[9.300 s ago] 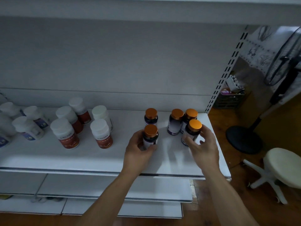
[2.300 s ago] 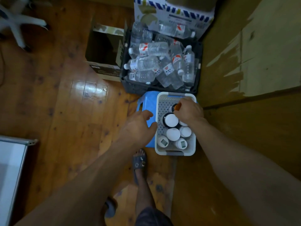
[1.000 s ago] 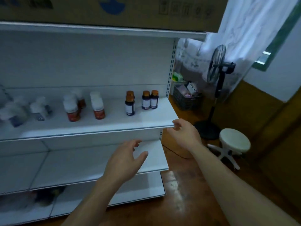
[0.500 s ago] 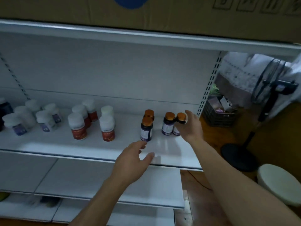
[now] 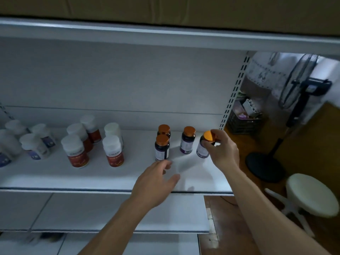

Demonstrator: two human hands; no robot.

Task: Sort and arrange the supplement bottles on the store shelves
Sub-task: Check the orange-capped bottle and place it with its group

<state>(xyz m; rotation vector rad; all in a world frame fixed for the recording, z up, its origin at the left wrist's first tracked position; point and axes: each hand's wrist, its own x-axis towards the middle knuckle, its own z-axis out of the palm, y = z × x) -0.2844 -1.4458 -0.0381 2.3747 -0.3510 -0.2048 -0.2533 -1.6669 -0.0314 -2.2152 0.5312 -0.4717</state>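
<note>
On the white middle shelf point(image 5: 92, 177) stand three dark supplement bottles with orange caps: one at the back point(image 5: 164, 130), one in front of it point(image 5: 161, 148), and one to their right point(image 5: 187, 140). My right hand point(image 5: 222, 153) grips a fourth orange-capped bottle point(image 5: 203, 149) by its top at the row's right end. This bottle is tilted, and its base is at or just above the shelf. My left hand point(image 5: 156, 181) hovers open over the shelf's front, fingers spread, just below the front bottle. Several white-capped bottles with red labels point(image 5: 112, 153) stand further left.
White bottles with blue labels point(image 5: 35, 147) crowd the far left. A lower shelf point(image 5: 110, 212) juts out below. A cardboard box point(image 5: 165, 10) lies on the top shelf. To the right are a standing fan point(image 5: 298, 80), a white stool point(image 5: 312, 194) and a dark crate point(image 5: 244, 119).
The view has come closer to the shelf. My right hand has brought the bottle down beside the rightmost standing one. My left hand has risen over the shelf's front edge.
</note>
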